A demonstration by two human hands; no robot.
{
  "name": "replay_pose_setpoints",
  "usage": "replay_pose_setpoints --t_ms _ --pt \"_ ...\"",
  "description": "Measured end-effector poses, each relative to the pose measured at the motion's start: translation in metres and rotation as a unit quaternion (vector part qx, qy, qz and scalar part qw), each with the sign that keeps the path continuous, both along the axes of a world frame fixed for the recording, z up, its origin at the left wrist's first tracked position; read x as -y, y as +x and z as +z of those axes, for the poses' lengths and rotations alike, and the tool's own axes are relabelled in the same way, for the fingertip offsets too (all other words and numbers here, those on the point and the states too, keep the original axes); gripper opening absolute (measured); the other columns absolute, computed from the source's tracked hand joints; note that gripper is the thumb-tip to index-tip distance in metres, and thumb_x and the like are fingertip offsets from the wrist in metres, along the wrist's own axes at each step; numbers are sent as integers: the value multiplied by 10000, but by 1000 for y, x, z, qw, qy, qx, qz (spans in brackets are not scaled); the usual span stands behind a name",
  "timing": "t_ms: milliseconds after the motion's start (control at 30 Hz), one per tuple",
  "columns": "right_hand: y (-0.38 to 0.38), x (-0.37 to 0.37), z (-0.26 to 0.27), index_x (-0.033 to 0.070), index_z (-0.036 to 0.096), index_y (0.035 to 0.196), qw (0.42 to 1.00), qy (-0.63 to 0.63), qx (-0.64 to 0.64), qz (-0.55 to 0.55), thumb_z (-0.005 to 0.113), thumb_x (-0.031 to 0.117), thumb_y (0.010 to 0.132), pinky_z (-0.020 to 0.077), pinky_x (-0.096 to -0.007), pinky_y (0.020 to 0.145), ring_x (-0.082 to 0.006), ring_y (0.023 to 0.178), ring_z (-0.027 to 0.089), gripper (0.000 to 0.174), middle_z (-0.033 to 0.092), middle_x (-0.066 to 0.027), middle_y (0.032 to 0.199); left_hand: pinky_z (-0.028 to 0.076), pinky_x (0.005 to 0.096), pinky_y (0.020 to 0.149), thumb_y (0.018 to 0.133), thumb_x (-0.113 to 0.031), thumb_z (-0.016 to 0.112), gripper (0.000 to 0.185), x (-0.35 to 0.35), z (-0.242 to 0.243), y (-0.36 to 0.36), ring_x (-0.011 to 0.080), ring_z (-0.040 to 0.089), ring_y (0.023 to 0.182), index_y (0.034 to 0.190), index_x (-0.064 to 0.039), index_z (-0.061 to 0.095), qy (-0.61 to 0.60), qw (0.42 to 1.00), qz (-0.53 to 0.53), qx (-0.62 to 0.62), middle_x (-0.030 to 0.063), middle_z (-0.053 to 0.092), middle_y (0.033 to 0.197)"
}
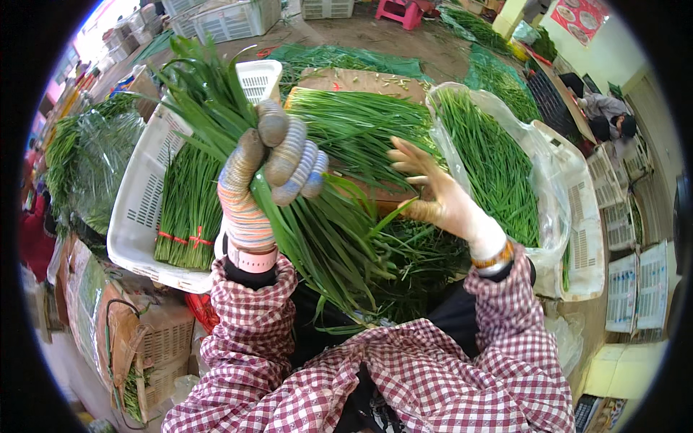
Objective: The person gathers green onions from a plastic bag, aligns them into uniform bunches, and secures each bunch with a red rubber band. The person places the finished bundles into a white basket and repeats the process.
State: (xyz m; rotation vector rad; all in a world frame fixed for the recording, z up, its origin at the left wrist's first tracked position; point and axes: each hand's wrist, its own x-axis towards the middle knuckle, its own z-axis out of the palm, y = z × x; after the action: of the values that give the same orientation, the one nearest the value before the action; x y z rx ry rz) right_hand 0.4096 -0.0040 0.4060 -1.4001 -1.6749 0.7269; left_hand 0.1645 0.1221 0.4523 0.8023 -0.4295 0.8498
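Note:
My left hand [276,157], in a striped knit glove with grey fingertips, is closed around the middle of a bunch of long green leaves [330,233], probably garlic chives. Some ends point up to the left, the others hang over my lap. To its right my right hand [427,189] is raised with fingers spread and slightly blurred; a leaf tip passes near its thumb. Ahead, a thick layer of loose chives [363,119] lies on a brown board [319,78]. Bundles tied with red bands [187,238] stand in a white plastic crate [130,216] on the left.
On the right, a clear plastic bag [555,211] of chives [487,162] sits in another white crate [582,260]. Loose leaves [422,265] lie below my hands. Green sheeting [406,65] and a pink stool [400,13] are farther off. Another person [609,111] is at the far right.

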Motion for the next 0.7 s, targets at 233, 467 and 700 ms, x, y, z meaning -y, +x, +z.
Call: replay_pose_setpoints --t_ms 233,467,700 --pt "-59 3 -67 -18 615 1234 965 -56 -254 45 553 193 1012 468 -327 965 -182 1048 630 312 709 -88 1104 424 257 589 1058 -269 502 164 11 2 -7 47 496 549 996 -121 469 -2 999 34 32 -67 467 703" --pt "-7 59 -48 31 637 1213 791 -356 498 -4 675 273 861 522 -400 907 -317 1082 646 429 680 -188 1158 449 280 628 1061 -310 495 194 5 3 -22 68 511 571 1012 -125 463 -15 995 -8 102 -57 473 717" --pt "-49 -32 -3 44 409 1492 894 -120 -377 209 560 612 943 421 -385 1102 -227 1299 535 804 529 -125 1457 425 277 628 1070 -279 466 169 12 7 14 73 505 600 1022 -117 465 -33 993 -84 72 -45 469 766"
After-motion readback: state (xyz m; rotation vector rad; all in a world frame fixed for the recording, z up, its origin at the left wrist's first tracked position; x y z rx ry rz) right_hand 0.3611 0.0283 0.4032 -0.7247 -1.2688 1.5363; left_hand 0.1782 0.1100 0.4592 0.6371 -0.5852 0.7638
